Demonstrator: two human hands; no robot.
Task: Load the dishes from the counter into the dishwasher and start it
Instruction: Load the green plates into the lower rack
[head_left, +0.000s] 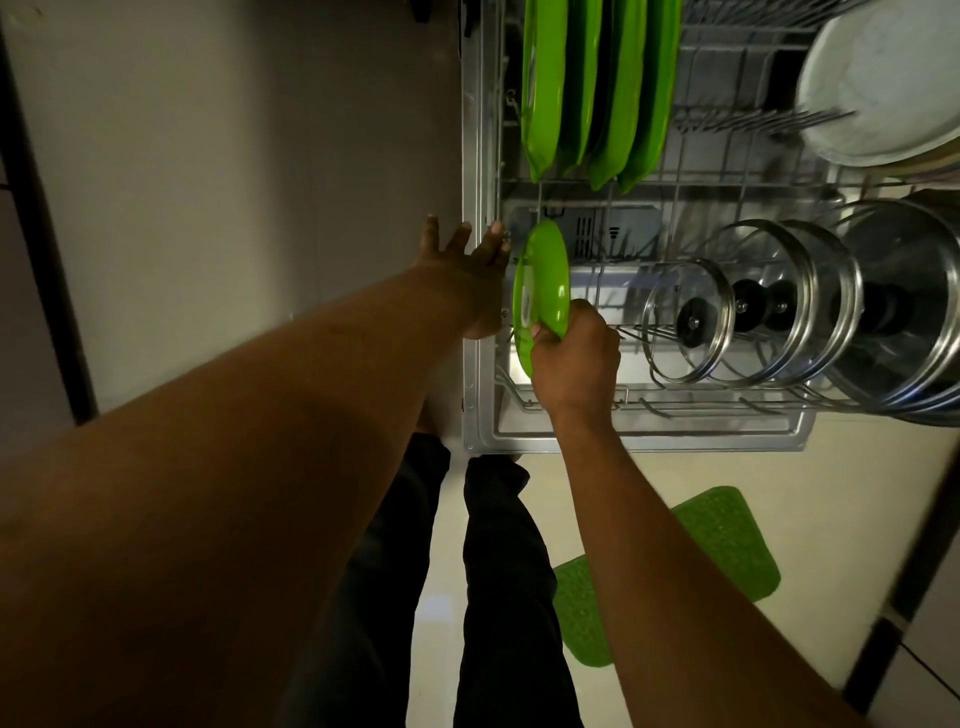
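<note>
Right hand (574, 364) pinches plate (543, 280) by its lower rim, thumb on the near face, fingers curled behind. Plate stands on edge over rack's (675, 410) front-left corner; can't tell if it's seated yet. Left hand (475, 270) is spread, fingers apart, at door's (475, 405) left edge, holding nothing.

Step, prob.: seat plate in a slot. To do it well:
- Keep it upright & parallel w/ big plates (592, 88) at rack's back-left.
- Feel the rim drop btwn two tines before letting go.
- Don't wedge it vs the side wire.
- If it leans, move one slot over.

Lids (691, 322) along the front-right are apart from it, so no clash likely.
</note>
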